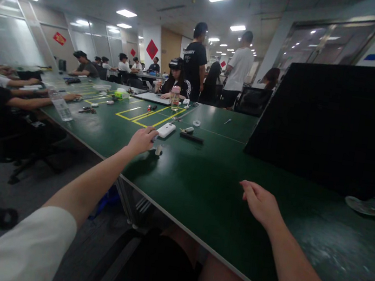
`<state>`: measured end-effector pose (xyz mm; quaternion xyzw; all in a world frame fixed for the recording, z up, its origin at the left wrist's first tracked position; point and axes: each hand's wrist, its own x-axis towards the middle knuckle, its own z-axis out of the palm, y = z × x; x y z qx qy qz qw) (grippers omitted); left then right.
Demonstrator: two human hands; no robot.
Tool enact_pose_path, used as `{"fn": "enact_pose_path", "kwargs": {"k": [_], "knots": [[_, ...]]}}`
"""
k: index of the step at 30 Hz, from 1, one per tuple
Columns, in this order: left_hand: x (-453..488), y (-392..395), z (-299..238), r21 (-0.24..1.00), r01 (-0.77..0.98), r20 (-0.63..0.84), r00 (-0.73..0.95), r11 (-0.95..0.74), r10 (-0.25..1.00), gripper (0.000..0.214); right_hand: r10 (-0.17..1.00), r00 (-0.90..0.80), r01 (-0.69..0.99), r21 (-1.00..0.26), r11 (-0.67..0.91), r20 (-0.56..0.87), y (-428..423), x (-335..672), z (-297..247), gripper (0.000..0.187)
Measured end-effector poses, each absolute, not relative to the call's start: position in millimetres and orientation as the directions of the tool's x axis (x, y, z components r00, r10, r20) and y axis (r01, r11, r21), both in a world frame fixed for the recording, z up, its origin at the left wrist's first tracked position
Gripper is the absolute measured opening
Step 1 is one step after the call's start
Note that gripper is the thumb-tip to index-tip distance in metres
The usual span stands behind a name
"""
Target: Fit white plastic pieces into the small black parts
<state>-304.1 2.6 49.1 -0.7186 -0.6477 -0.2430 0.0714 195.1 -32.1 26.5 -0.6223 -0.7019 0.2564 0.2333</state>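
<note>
My left hand [143,140] reaches out over the green table, its fingers curled down round a small dark-greyish thing that I cannot make out. Just beyond the fingertips lies a white rounded rectangular device [166,130]. A small white-and-dark object [158,150] is close to the hand on the near side. My right hand [261,204] hovers low above the table on the right, fingers closed together, with nothing showing in them. Beyond the left hand a black bar-shaped object [191,138] and a small greyish cylinder [188,130] lie side by side.
A large black panel [333,129] stands on the right of the table [197,193]. Further off are a roll of tape [196,123], a pink-lidded bottle [174,98] and yellow tape lines [142,125]. A clear plastic bottle [61,106] is near the left edge. Several people sit or stand around.
</note>
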Motion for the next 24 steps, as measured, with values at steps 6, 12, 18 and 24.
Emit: {"fn": "enact_pose_path", "kwargs": {"k": [6, 12, 18, 24], "knots": [[-277, 44, 14, 0.795, 0.597, 0.260, -0.494, 0.107, 0.830, 0.053, 0.992, -0.127, 0.758, -0.647, 0.085, -0.018, -33, 195, 27, 0.060], [-192, 60, -9, 0.880, 0.475, 0.192, -0.330, -0.013, 0.924, 0.052, 0.998, -0.060, 0.774, -0.633, 0.033, -0.022, -39, 193, 33, 0.066], [-65, 41, -5, 0.772, 0.624, 0.150, 0.003, -0.119, 0.989, 0.056, 0.992, 0.124, 0.791, -0.601, -0.117, -0.030, -40, 202, 43, 0.057], [56, -1, 5, 0.796, 0.582, 0.087, 0.163, -0.167, 0.983, 0.056, 0.984, 0.150, 0.901, -0.398, -0.175, -0.093, -44, 205, 48, 0.031]]}}
